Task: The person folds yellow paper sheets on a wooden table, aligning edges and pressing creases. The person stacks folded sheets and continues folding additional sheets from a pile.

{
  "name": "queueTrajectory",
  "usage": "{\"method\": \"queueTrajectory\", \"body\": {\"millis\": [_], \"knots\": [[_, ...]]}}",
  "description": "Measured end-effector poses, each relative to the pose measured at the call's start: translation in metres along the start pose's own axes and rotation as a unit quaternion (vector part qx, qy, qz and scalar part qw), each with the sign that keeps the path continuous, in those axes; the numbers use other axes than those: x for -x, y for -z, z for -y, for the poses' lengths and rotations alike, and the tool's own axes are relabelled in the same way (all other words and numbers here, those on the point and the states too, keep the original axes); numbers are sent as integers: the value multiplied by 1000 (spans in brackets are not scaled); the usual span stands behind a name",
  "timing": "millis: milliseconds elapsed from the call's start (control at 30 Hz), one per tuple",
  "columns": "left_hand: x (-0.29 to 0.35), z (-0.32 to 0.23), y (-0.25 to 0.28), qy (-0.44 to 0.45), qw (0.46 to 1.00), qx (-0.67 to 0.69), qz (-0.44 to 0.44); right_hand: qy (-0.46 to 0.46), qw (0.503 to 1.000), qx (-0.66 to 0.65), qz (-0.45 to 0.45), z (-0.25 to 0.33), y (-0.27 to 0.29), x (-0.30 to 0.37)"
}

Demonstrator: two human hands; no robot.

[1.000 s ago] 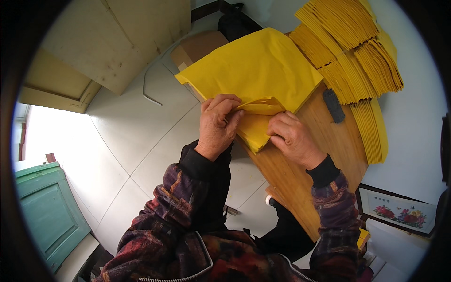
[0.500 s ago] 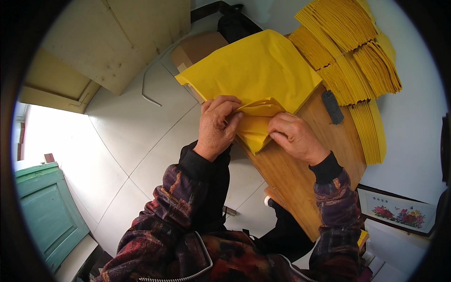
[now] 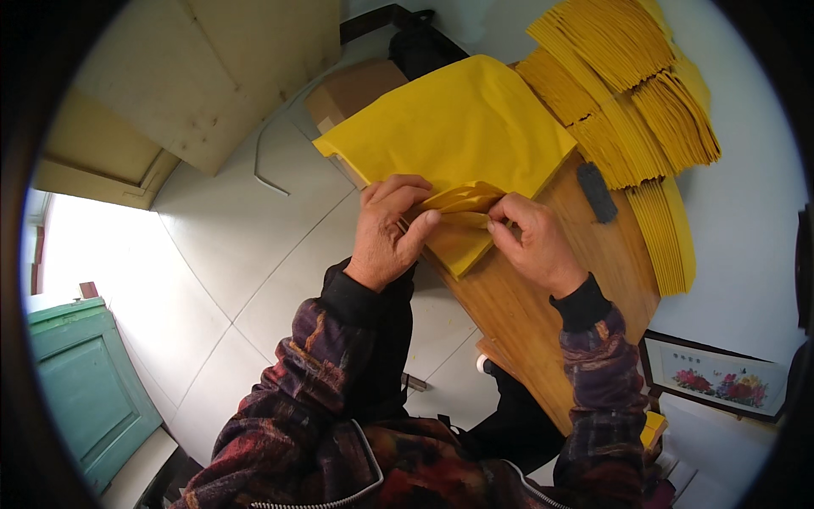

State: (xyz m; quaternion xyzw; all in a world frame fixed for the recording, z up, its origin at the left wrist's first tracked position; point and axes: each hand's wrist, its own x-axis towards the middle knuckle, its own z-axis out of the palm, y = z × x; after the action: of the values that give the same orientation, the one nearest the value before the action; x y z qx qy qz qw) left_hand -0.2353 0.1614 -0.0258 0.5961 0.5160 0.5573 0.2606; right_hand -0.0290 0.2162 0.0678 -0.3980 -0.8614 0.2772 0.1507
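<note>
A large yellow sheet (image 3: 449, 119), soft-looking like paper or cloth, lies over the near left part of the wooden table. At its near edge, folded yellow layers (image 3: 465, 197) stand up between my two hands. My left hand (image 3: 386, 229) pinches their left end, thumb on the near side and fingers behind. Their right end is pinched between the thumb and fingertips of my right hand (image 3: 538, 242). A pointed yellow flap (image 3: 458, 254) hangs below the hands over the table's edge. The fingers partly hide how the layers are folded.
Tall piles of folded yellow sheets (image 3: 623, 110) lean by the wall at the table's far right. A dark grey block (image 3: 597, 192) rests on the wooden table (image 3: 551, 339). Beyond the sheet are a cardboard box (image 3: 352, 89) and a black bag (image 3: 424, 51). A framed flower picture (image 3: 716, 377) stands right.
My right hand has shifted slightly up and turned, its thumb and fingertips now higher on the folded layers. The layers show a wider gap. My left hand stays nearly in place, its thumb raised.
</note>
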Motion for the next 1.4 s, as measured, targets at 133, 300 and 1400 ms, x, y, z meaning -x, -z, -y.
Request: {"method": "queueTrajectory", "body": {"millis": [133,300,1400], "knots": [[2,-3,-2,-20,999,-25,-2,14,998,16,-55,6,-2,-5],[-1,2,-7,2,998,-55,-13,98,969,118,-195,7,-5,5],[0,3,-11,24,998,-33,-40,61,990,24,129,-9,-2,-2]]}}
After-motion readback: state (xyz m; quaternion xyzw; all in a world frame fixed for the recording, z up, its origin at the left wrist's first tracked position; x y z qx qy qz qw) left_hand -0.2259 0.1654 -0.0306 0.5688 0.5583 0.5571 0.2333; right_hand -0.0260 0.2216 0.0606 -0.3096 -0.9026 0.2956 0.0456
